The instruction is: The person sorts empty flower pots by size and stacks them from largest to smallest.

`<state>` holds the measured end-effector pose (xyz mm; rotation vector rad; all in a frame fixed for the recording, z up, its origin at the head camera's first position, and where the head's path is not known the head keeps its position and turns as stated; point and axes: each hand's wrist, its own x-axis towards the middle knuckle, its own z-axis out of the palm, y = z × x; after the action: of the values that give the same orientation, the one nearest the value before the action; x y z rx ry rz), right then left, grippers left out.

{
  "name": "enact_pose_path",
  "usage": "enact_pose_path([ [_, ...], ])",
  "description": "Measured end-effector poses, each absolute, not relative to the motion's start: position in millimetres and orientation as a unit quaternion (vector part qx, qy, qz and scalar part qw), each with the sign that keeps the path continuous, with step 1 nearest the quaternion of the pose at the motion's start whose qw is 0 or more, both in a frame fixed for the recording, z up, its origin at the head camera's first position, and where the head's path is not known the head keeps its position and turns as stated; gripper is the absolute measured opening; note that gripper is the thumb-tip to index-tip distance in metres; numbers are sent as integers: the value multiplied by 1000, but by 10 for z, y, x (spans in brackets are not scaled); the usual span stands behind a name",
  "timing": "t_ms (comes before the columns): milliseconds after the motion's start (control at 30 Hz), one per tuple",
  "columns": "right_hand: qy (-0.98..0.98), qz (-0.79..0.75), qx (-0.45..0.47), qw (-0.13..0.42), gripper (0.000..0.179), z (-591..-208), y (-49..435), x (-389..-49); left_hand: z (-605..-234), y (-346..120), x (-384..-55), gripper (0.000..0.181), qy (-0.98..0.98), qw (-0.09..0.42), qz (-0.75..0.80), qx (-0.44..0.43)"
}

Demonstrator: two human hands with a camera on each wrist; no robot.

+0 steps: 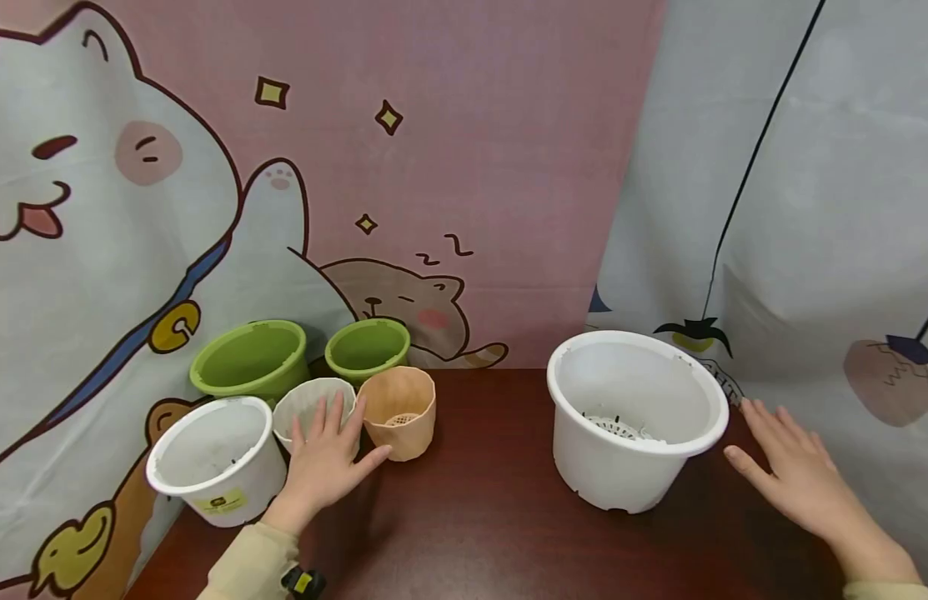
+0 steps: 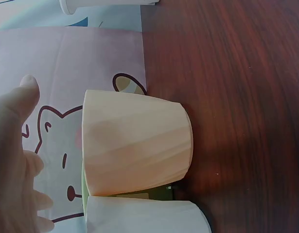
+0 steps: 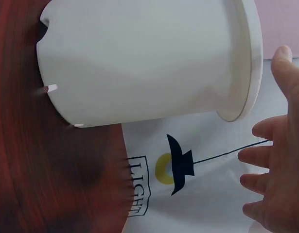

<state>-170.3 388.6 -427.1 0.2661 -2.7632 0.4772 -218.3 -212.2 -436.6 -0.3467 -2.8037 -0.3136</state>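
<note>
Standing upright side by side on the dark red-brown table (image 1: 494,517), a small white pot (image 1: 304,397) and a peach pot (image 1: 414,435) are nearest to the left hand (image 1: 324,462). That hand hovers at the rims with fingers spread and thumb held out, gripping nothing; the left wrist view shows a gap between it and the peach pot. Well apart from these, toward the right, a large white pot (image 1: 614,467) stands upright, its base pierced and its bottom edge notched. Near its rim is the right hand (image 1: 794,475), fingers extended and thumb apart, likewise holding nothing; the right wrist view shows a narrow space between thumb and rim. Just left of the small white pot stands a medium white pot (image 1: 261,475) with a yellow label (image 1: 221,501). Behind the white pots is a larger green pot (image 1: 249,358), and behind the peach one a smaller green pot (image 1: 366,346). A pale sleeve (image 1: 246,562) covers the left forearm. Beyond the table hangs a cloth backdrop (image 1: 524,167), printed with cartoon cats on pink and lamps on a pale panel.
</note>
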Motion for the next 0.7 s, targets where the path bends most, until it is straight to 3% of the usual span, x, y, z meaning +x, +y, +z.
enact_pose_path([
  [167,-956,223,100,162,72,-4198,3885,-1774,-4363,-2116,-2204,89,-972,165,-104,-128],
  [467,-951,306,0,43,81,-3994,3842,-1902,-4391,-2093,-2238,93,-959,205,-121,-154],
  [700,-947,319,-31,17,85,-3919,3782,-2004,-4422,-2087,-2272,94,-948,234,-130,-170],
])
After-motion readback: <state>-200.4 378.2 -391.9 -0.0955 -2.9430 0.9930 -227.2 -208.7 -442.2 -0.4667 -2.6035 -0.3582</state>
